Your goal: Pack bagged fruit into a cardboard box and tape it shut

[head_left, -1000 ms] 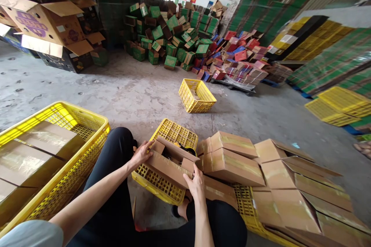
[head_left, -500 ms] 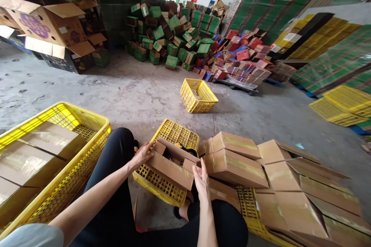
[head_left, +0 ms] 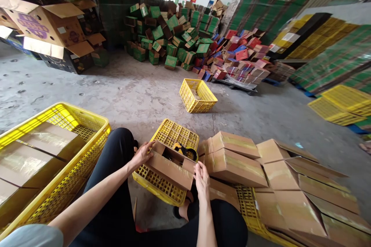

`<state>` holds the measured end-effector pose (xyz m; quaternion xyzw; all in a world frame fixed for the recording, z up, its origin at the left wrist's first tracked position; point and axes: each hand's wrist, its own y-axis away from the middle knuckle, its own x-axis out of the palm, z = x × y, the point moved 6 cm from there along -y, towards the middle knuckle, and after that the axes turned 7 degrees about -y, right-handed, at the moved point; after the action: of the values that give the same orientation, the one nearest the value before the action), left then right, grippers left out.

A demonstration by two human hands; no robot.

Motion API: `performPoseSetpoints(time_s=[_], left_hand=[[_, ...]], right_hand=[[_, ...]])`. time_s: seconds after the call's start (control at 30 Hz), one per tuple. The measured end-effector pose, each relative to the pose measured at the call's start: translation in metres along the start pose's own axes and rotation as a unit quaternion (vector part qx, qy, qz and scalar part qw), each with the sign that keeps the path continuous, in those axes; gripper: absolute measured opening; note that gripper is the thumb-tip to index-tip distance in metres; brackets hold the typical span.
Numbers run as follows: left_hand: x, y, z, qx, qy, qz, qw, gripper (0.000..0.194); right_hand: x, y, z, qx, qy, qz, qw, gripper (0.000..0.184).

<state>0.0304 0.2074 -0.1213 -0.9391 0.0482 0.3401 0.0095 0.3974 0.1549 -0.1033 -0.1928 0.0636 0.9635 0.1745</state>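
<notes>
A small cardboard box (head_left: 169, 172) with its top flaps apart rests on an upturned yellow crate (head_left: 174, 131) between my knees. My left hand (head_left: 143, 156) grips its left end, thumb and fingers at the flap edge. At the opposite end, my right hand (head_left: 202, 176) holds the corner with its fingers bent over the flaps. Just beyond the box lies a black and yellow tape dispenser (head_left: 185, 150), partly covered by the far side. The inside of the box is mostly dark.
Taped cardboard boxes (head_left: 232, 162) stand close on my right, some over a yellow crate. To my left, a large yellow crate (head_left: 95, 123) holds more taped boxes. Another yellow crate (head_left: 198, 96) sits on the floor ahead, before heaped green cartons (head_left: 171, 61).
The box's far flap has gone down, so more of the tape dispenser shows. My right fingers have bent from nearly straight onto the box's corner. My left hand has hardly moved.
</notes>
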Motion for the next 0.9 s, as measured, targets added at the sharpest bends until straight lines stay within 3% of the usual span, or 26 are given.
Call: performPoseSetpoints(time_s=[0.1,0.43,0.9], left_hand=[[0.001,-0.001,0.000,0.008,0.006,0.005,1.000,0.067],[0.006,-0.005,0.008,0.008,0.036,-0.003,0.999,0.069],[-0.001,-0.002,-0.003,0.028,0.052,0.012,0.998,0.071]], right_hand=[[0.004,-0.001,-0.007,0.053,-0.029,0.011,0.998,0.085],[0.003,-0.003,-0.009,0.043,-0.013,0.002,0.999,0.087],[0.000,-0.001,-0.005,0.044,-0.035,0.001,0.998,0.081]])
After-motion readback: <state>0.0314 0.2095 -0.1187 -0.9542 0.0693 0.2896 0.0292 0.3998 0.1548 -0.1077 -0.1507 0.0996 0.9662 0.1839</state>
